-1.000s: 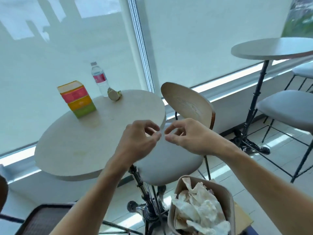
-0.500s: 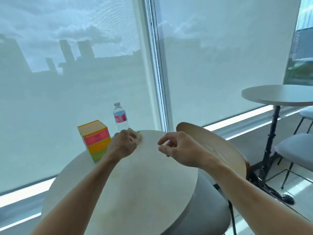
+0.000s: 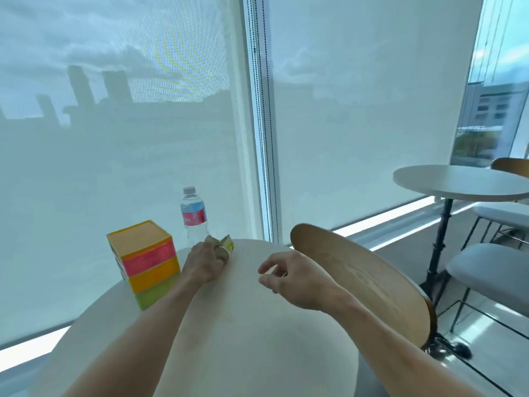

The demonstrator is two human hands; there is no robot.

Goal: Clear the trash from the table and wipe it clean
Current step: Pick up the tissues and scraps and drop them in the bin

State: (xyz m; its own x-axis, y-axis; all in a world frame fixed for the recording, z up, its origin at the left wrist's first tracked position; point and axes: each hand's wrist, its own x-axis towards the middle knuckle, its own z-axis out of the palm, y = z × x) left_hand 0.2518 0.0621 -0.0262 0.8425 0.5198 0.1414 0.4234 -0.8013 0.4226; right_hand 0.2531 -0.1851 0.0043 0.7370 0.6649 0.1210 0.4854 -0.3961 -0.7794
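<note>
My left hand (image 3: 203, 263) has reached the table's (image 3: 257, 339) far edge at twelve o'clock, fingers now curled round the crumpled wrapper (image 3: 226, 249) beside the bottle (image 3: 193, 217). My right hand (image 3: 297, 280) hovers at two o'clock, fingers loosely curled, empty. One piece of trash is secured; wiping hasn't begun.

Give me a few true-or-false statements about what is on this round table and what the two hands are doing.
1. The left hand grips a small crumpled wrapper at the far side of the round table. True.
2. The water bottle lies on its side. False: it stands upright with its cap on.
3. The right hand holds a cloth. False: its fingers hang loosely curled above the table and hold nothing.
4. The colourful box stands to the left of the left hand. True.
5. The wooden chair back is on the left of the table. False: it is on the right.
</note>
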